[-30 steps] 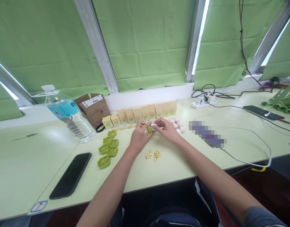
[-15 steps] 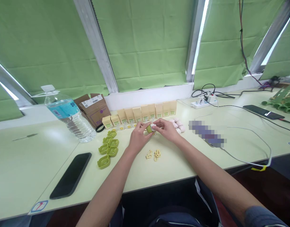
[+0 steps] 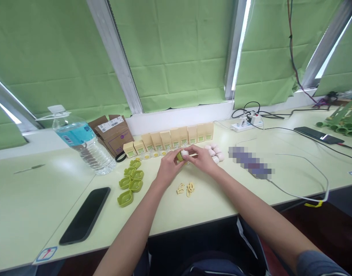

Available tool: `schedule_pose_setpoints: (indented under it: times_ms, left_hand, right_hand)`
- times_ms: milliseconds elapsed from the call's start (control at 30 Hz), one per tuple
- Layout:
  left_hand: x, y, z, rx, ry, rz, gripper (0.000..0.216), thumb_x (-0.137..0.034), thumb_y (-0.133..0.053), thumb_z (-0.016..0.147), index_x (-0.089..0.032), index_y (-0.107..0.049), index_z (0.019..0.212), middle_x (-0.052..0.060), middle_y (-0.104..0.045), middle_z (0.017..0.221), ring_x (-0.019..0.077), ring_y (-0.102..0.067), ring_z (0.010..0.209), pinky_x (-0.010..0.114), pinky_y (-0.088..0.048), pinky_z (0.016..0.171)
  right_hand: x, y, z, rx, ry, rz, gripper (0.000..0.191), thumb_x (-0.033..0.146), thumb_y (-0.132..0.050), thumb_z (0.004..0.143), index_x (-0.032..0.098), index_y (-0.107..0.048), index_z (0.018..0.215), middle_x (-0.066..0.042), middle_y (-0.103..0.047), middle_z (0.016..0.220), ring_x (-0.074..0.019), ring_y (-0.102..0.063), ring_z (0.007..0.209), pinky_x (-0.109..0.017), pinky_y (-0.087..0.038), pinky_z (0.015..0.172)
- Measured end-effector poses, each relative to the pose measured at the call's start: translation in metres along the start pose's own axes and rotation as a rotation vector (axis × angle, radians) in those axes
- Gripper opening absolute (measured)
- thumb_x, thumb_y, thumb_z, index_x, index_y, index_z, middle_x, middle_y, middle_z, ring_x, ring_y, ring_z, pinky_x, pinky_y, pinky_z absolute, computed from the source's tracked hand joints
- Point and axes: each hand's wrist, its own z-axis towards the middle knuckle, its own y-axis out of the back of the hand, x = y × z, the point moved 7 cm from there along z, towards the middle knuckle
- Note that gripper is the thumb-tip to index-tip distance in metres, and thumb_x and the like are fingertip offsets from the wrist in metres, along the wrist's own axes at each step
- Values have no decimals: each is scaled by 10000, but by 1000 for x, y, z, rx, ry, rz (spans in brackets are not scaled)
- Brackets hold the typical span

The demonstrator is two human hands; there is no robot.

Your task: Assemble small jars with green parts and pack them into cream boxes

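Both hands meet over the pale green table [image 3: 26, 199] just in front of a row of small cream boxes [image 3: 170, 138]. My left hand [image 3: 167, 168] is closed around a small green shell piece [image 3: 180, 156]. My right hand [image 3: 203, 159] pinches a small whitish piece [image 3: 184, 154] against that green piece. Several more green shell pieces [image 3: 131, 183] lie to the left of my left hand. A few yellow loops [image 3: 186, 188] lie on the table below my hands. Pale pink pieces [image 3: 216, 152] sit just right of my right hand.
A black phone [image 3: 85, 215] lies near the front left. A large water bottle [image 3: 82, 141] and a brown carton [image 3: 114, 132] stand at the back left. A power strip [image 3: 247, 124] with cables, another phone [image 3: 319, 135] and green parts [image 3: 341, 128] are to the right.
The hands have stayed together on the green and whitish pieces, with only small finger shifts. The view has tilted slightly.
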Motion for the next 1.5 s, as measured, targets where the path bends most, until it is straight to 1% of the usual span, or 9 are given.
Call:
schedule_pose_setpoints:
  times_ms: [100,233,433,633,800,967,1100,1233,1500]
  left_hand:
    - [-2,-1,-1,13,44,-90,447,-302,-685,862,-249,-623,1301,30,-678,925,143,-592,728,311,-525,756]
    - [-1,-3,0,55,123,-245,400,-331,-585,927,-244,-606,1317,60,-695,1073,158,-645,832,322,-542,808]
    - [5,-1,4,46,189,-354,382,-410,-499,975,-212,-614,1281,46,-719,931,168,-690,783,316,-540,800]
    - [4,1,4,10,162,-355,334,-426,-530,963,-223,-633,1208,25,-708,883,168,-701,773,299,-539,783]
    - [2,1,4,14,112,-294,284,-400,-508,977,-231,-640,1163,30,-728,922,165,-701,768,299,-537,787]
    - [2,0,3,18,95,-227,278,-379,-478,989,-222,-621,1168,38,-730,904,178,-698,767,312,-527,792]
    - [1,0,1,27,115,-212,282,-390,-473,989,-224,-614,1168,32,-721,889,180,-696,785,310,-520,804]
    - [-1,1,0,19,148,-278,282,-404,-490,977,-228,-612,1161,23,-703,890,169,-699,802,289,-522,805]
    - [1,1,1,14,200,-316,274,-446,-536,948,-237,-615,1106,-2,-693,815,162,-705,768,268,-517,761]
  right_hand:
    - [2,4,0,-31,21,-33,274,372,-694,859,239,-695,1098,-51,-733,1110,-189,-716,953,-343,-627,838]
    - [6,8,0,-42,43,-59,272,375,-690,868,245,-702,1106,-42,-739,1112,-188,-715,960,-356,-616,873]
    - [16,6,-1,-42,129,-83,357,376,-716,848,286,-664,1190,-29,-724,1161,-201,-681,1074,-353,-597,885]
    - [19,5,-1,-68,158,-102,324,393,-758,808,261,-691,1096,-32,-738,1074,-206,-684,1023,-372,-584,893]
    - [20,6,-2,-62,177,-101,335,386,-773,799,263,-698,1102,-32,-735,1083,-210,-677,1039,-381,-571,925]
    - [22,6,-2,-78,224,-125,308,357,-750,830,266,-704,1121,-40,-730,1091,-201,-670,1032,-356,-584,876]
    - [22,5,-2,-104,271,-162,289,356,-754,831,258,-719,1100,-52,-736,1071,-210,-674,1000,-359,-589,814]
    - [22,3,-3,-125,324,-177,255,343,-751,840,255,-732,1078,-55,-742,1061,-215,-677,1000,-355,-587,770]
    - [20,3,-3,-144,340,-239,237,322,-743,846,246,-729,1069,-57,-756,1043,-223,-704,973,-387,-597,843]
